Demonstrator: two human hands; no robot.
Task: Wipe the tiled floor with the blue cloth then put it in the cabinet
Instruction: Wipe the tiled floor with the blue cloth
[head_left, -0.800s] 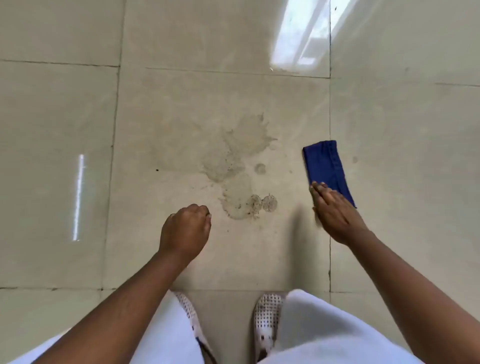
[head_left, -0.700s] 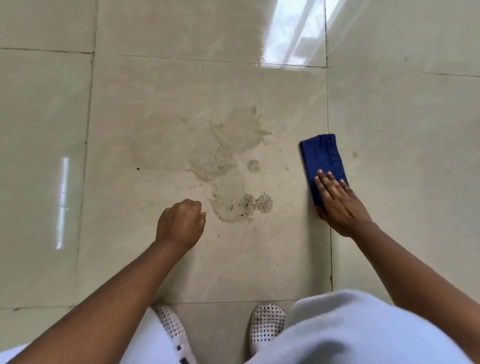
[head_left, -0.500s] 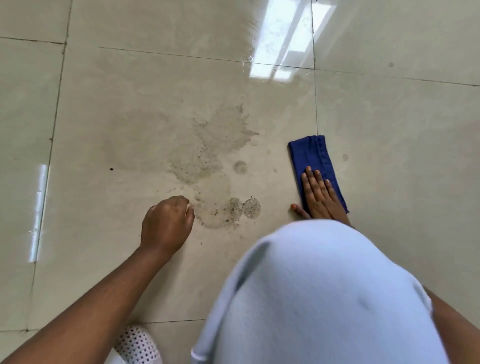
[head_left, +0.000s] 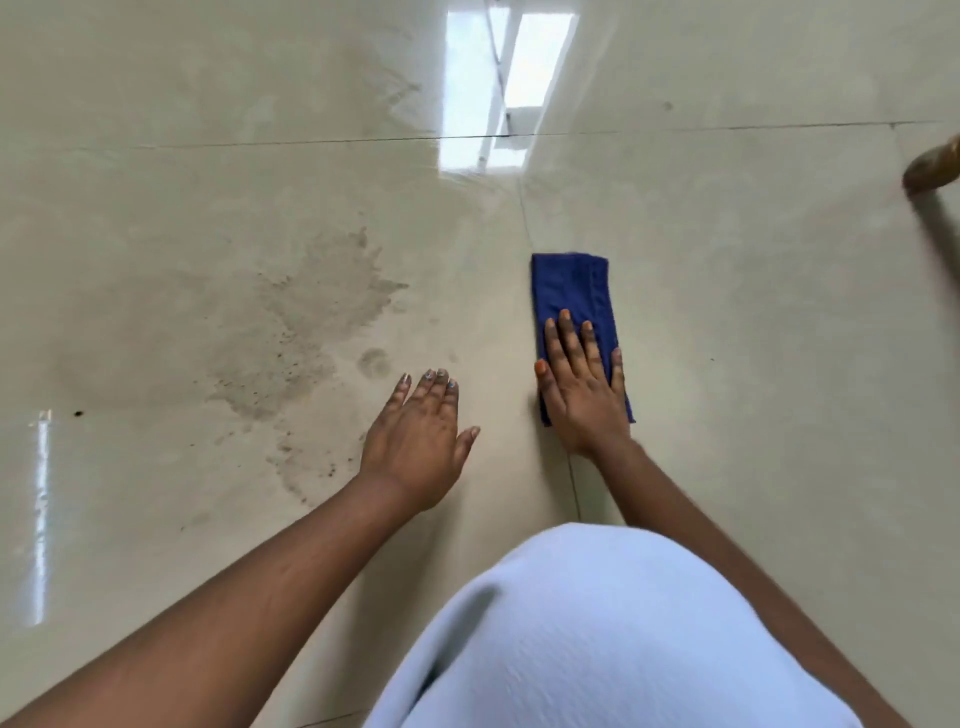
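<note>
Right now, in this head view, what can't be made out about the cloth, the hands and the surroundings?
- Near half of the blue cloth: covered by the right hand, lying flat on it.
- Dirty patch: its near edge runs under the left hand.
- Brown object: cut off by the right edge and blurred; unidentifiable.
- Cabinet: nowhere in frame.
- Feet and legs: behind the pale blue garment.

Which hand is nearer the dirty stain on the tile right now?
Left. The left hand lies flat at the stain's near right edge; the right hand rests on the blue cloth, further right, across the grout line.
</note>
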